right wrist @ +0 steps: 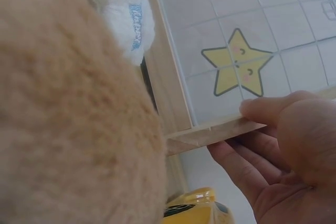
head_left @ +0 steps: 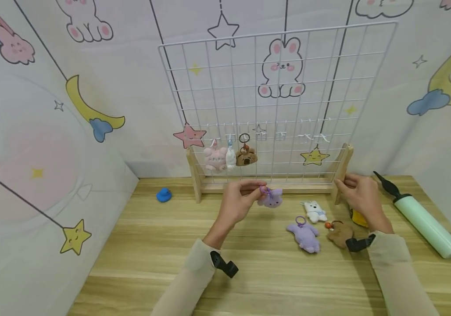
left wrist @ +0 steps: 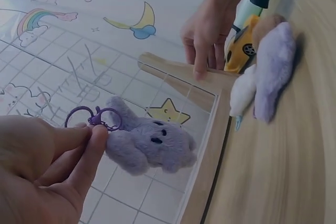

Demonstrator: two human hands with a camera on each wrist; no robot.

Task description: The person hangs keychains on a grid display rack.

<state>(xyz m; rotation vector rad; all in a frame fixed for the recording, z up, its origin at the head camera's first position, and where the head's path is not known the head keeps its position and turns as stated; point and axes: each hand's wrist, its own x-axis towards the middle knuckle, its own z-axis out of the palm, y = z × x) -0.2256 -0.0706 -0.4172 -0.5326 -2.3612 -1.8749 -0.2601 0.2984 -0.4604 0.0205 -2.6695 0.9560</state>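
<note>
My left hand (head_left: 238,202) pinches the purple ring of a small lilac plush keychain (head_left: 271,199), which hangs in front of the rack's lower bar. In the left wrist view the plush (left wrist: 152,140) shows dark eyes and dangles beside the wire grid. My right hand (head_left: 361,197) grips the right wooden post (head_left: 343,173) of the white grid rack (head_left: 277,87), thumb on one side and fingers on the other. Three plush keychains hang on the rack's hooks at left: a pink one (head_left: 215,159), a narrow white one (head_left: 230,159) and a brown one (head_left: 246,157).
On the table lie another lilac plush (head_left: 305,237), a white plush (head_left: 315,211), a brown plush (head_left: 341,235) and a yellow toy car (left wrist: 242,45), partly behind my right wrist. A blue rubber duck (head_left: 164,195) sits at left. A mint-green pump (head_left: 427,224) lies at right.
</note>
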